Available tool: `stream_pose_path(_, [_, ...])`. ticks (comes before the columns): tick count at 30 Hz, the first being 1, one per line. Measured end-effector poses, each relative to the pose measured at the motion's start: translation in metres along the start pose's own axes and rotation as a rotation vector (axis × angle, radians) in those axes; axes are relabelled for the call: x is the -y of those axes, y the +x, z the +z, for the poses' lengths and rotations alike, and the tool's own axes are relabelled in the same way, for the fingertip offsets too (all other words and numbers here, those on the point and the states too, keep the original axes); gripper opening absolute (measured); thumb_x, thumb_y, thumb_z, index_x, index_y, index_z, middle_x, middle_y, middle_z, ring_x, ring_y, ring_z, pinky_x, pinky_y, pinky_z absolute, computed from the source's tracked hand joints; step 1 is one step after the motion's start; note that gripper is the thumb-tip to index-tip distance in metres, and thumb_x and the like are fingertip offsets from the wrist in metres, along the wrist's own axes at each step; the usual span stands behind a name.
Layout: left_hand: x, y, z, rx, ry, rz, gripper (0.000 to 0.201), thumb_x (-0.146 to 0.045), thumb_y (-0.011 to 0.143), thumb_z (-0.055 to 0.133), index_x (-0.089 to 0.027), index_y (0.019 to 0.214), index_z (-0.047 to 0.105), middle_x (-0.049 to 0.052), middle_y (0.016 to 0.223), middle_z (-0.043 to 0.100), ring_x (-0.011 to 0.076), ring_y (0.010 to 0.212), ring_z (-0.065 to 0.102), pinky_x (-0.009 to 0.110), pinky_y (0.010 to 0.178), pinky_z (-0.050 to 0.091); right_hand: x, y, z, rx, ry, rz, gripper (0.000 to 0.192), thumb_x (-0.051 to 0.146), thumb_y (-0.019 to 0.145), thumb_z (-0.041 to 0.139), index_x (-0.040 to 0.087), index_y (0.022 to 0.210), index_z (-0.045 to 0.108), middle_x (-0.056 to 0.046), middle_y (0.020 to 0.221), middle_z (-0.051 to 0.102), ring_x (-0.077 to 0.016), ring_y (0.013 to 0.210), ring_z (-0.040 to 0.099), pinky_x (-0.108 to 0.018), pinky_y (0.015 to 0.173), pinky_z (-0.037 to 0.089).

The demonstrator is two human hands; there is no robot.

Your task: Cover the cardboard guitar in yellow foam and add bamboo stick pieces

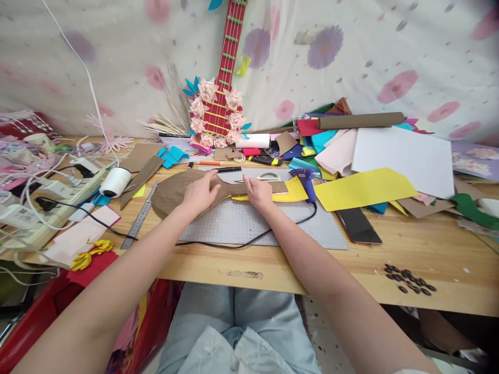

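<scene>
Head view: the left hand [201, 193] lies loosely spread over the rounded body of a brown guitar-shaped piece [169, 193], pressing on nothing that can be made out. The right hand [258, 193] is curled at the piece's narrow neck; its fingertips are hidden, so whether it grips cannot be told. Beneath the neck, a yellow strip [298, 191] shows along the near edge and past the end, to the right of the right hand. The step in hand looks like lining up or pressing the neck against that strip. The next move seems to call for steadying the body and checking the strip's edge. Just beyond the right hand lie scissors [270, 177]; farther right is a blue glue gun [306, 183], and under both hands a cutting mat [241, 227].
</scene>
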State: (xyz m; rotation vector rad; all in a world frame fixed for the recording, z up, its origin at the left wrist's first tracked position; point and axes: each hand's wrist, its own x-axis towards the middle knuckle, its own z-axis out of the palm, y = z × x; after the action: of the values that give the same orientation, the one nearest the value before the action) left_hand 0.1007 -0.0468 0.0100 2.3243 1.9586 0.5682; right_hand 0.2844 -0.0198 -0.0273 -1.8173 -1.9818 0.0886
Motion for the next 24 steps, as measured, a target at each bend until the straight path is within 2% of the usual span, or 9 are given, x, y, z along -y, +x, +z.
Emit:
stream_pose_path(2, [0.007, 0.004, -0.01, -0.045, -0.047, -0.076, 0.033, -0.036, 0.085, 0.042, -0.021, 0.109, 0.06, 0.005, 0.102, 0.068, 0.0202, 0.093, 0.062, 0.031, 0.078, 0.047, -0.001, -0.001, 0.0, -0.018, 0.015, -0.104, 0.05, 0.045, 0.093, 0.023, 0.019, 0.078, 0.063, -0.007, 0.076, 0.065, -0.0184, 0.077, 0.058, -0.025, 0.063, 0.033])
stream_pose_path(5, [0.014, 0.009, -0.021, -0.027, 0.025, -0.173, 0.029, -0.043, 0.081, 0.048, -0.022, 0.08, 0.067, 0.005, 0.084, 0.07, 0.0217, 0.08, 0.063, 0.031, 0.067, 0.046, 0.0, -0.002, 0.003, -0.047, 0.079, -0.411, 0.028, 0.039, 0.089, 0.042, 0.019, 0.098, 0.06, -0.007, 0.097, 0.064, -0.0196, 0.096, 0.053, -0.029, 0.078, 0.037])
stream_pose_path(6, [0.014, 0.01, -0.023, -0.016, 0.051, -0.187, 0.029, -0.045, 0.08, 0.049, -0.022, 0.077, 0.067, 0.006, 0.081, 0.07, 0.022, 0.077, 0.063, 0.031, 0.065, 0.045, 0.001, -0.002, 0.004, -0.036, 0.097, -0.501, 0.03, 0.039, 0.084, 0.05, 0.019, 0.107, 0.057, -0.008, 0.106, 0.061, -0.0207, 0.102, 0.051, -0.031, 0.084, 0.037])
stream_pose_path(8, [0.012, 0.01, -0.026, -0.012, 0.083, -0.172, 0.032, -0.048, 0.079, 0.049, -0.022, 0.075, 0.067, 0.006, 0.079, 0.069, 0.0222, 0.075, 0.062, 0.031, 0.063, 0.044, 0.006, -0.002, 0.009, 0.003, 0.113, -0.582, 0.053, 0.039, 0.074, 0.063, 0.017, 0.121, 0.048, -0.01, 0.119, 0.055, -0.0233, 0.109, 0.047, -0.035, 0.091, 0.035])
stream_pose_path(10, [0.009, 0.009, -0.026, -0.012, 0.1, -0.136, 0.037, -0.051, 0.081, 0.044, -0.022, 0.074, 0.066, 0.006, 0.078, 0.069, 0.0224, 0.076, 0.062, 0.032, 0.065, 0.044, 0.011, -0.002, 0.013, 0.039, 0.107, -0.562, 0.067, 0.039, 0.07, 0.068, 0.016, 0.127, 0.042, -0.012, 0.122, 0.053, -0.0248, 0.111, 0.046, -0.037, 0.092, 0.036])
stream_pose_path(14, [0.007, 0.006, -0.023, -0.028, 0.104, -0.125, 0.048, -0.043, 0.09, 0.025, -0.02, 0.079, 0.065, 0.007, 0.083, 0.068, 0.0229, 0.083, 0.062, 0.034, 0.075, 0.045, 0.017, 0.003, 0.018, 0.097, 0.12, -0.487, 0.068, 0.034, 0.07, 0.069, 0.012, 0.127, 0.04, -0.013, 0.113, 0.058, -0.024, 0.105, 0.051, -0.037, 0.09, 0.038])
stream_pose_path(17, [0.007, 0.001, -0.014, -0.048, 0.135, 0.047, 0.04, -0.042, 0.084, 0.038, -0.017, 0.108, 0.058, 0.011, 0.11, 0.062, 0.0243, 0.105, 0.055, 0.037, 0.091, 0.04, 0.017, 0.012, 0.019, 0.142, 0.179, -0.458, 0.071, 0.034, 0.064, 0.073, 0.012, 0.123, 0.042, -0.011, 0.108, 0.061, -0.0234, 0.103, 0.052, -0.036, 0.088, 0.039])
stream_pose_path(20, [0.004, -0.009, -0.001, 0.015, 0.218, 0.213, 0.071, -0.048, 0.069, 0.059, -0.014, 0.129, 0.041, 0.015, 0.136, 0.042, 0.0302, 0.13, 0.032, 0.045, 0.107, 0.023, 0.019, 0.023, 0.018, 0.21, 0.208, -0.424, 0.078, 0.032, 0.055, 0.078, 0.014, 0.123, 0.043, -0.011, 0.113, 0.058, -0.0237, 0.105, 0.051, -0.037, 0.088, 0.04])
stream_pose_path(24, [-0.003, -0.018, 0.015, 0.096, 0.313, 0.211, 0.075, -0.033, 0.07, 0.058, -0.008, 0.135, 0.03, 0.021, 0.142, 0.032, 0.0326, 0.135, 0.02, 0.05, 0.11, 0.014, 0.023, 0.033, 0.016, 0.28, 0.238, -0.385, 0.083, 0.032, 0.051, 0.079, 0.017, 0.124, 0.042, -0.011, 0.117, 0.054, -0.0243, 0.108, 0.049, -0.039, 0.09, 0.039])
